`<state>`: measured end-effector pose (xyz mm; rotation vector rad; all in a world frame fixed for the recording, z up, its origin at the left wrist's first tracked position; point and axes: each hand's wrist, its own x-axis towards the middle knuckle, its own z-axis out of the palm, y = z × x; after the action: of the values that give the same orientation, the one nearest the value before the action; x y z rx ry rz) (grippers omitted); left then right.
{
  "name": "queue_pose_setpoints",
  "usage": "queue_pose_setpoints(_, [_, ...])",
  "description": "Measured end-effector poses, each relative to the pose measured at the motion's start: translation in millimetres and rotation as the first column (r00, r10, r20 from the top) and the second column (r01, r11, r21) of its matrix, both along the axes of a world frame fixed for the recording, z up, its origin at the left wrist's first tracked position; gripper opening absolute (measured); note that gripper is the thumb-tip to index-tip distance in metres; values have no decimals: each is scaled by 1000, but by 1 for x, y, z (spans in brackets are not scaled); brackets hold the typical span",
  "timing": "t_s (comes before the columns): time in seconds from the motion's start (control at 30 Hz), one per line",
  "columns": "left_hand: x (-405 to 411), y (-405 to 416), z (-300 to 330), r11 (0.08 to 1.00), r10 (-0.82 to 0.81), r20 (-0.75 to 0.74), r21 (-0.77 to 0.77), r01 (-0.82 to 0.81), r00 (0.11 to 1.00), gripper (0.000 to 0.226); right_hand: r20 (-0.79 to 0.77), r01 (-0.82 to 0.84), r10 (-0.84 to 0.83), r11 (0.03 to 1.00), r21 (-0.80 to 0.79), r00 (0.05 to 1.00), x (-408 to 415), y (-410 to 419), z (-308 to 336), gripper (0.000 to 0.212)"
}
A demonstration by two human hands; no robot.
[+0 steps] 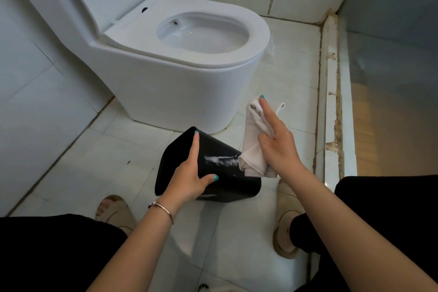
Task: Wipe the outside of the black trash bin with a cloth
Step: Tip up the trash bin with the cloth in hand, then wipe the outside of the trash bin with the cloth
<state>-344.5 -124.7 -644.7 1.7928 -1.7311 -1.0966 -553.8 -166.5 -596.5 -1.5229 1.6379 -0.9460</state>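
The black trash bin [225, 173] lies tipped on its side on the floor tiles, its base pointing toward the toilet. A white smear shows on its upper side. My left hand [189, 173] grips the bin's left side, index finger stretched along the edge and thumb pressed on top. My right hand [277, 144] holds a folded white cloth [254, 140] against the bin's right edge, fingers extended over the cloth. The cloth's lower end touches the bin beside the smear.
A white toilet [180, 73] with its lid up stands just beyond the bin. White tiled walls close the left and back. A raised, stained threshold [331, 102] runs along the right. My feet in beige slippers [285, 225] flank the bin on the tiled floor [99, 168].
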Motion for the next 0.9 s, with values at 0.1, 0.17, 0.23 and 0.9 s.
queue_pose_setpoints(0.1, [-6, 2, -1, 999, -29, -9, -18, 29, 1000, 112, 67, 136, -139, 990, 41, 988, 5, 7, -16, 84])
queue_pose_setpoints(0.17, [-8, 1, -3, 998, -45, 3, -32, 45, 999, 113, 72, 247, -258, 959, 137, 963, 11, 19, -32, 80])
queue_pose_setpoints(0.23, [-6, -2, -7, 999, -45, 4, -26, 45, 999, 117, 23, 247, -257, 946, 212, 966, 14, 31, -49, 76])
queue_pose_setpoints(0.9, [7, 0, -14, 998, 45, -76, -29, -47, 996, 113, -144, 121, -83, 951, 285, 986, 14, 26, -100, 50])
